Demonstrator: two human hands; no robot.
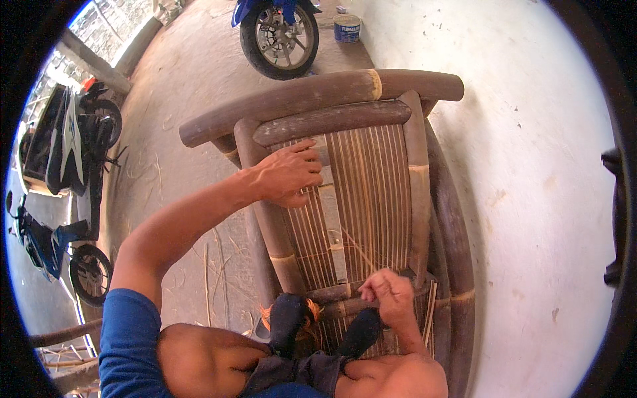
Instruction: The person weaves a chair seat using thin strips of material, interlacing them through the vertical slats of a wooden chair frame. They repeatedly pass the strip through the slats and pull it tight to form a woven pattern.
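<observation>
A bamboo chair back (424, 186) stands in front of me, its frame of thick brown poles filled with thin upright slats (371, 179). Between the slats on the left and those on the right runs a narrow gap (330, 205). My left hand (292, 174) lies over the upper left slats, fingers bent but apart, reaching to the gap. Lower down on the right, my right hand (391, 295) is closed in a pinch. A thin pale strand (358, 247) runs from its fingers up to the left, across the slats. The fingertips' exact hold is partly hidden.
My feet in dark socks rest on the chair's slatted seat, beside orange cord (312, 310). Bamboo strips (215, 285) litter the floor at left. A white wall (531, 199) borders the right. Motorbikes (73, 152) stand at left, a blue one (279, 36) ahead, near a bucket (346, 29).
</observation>
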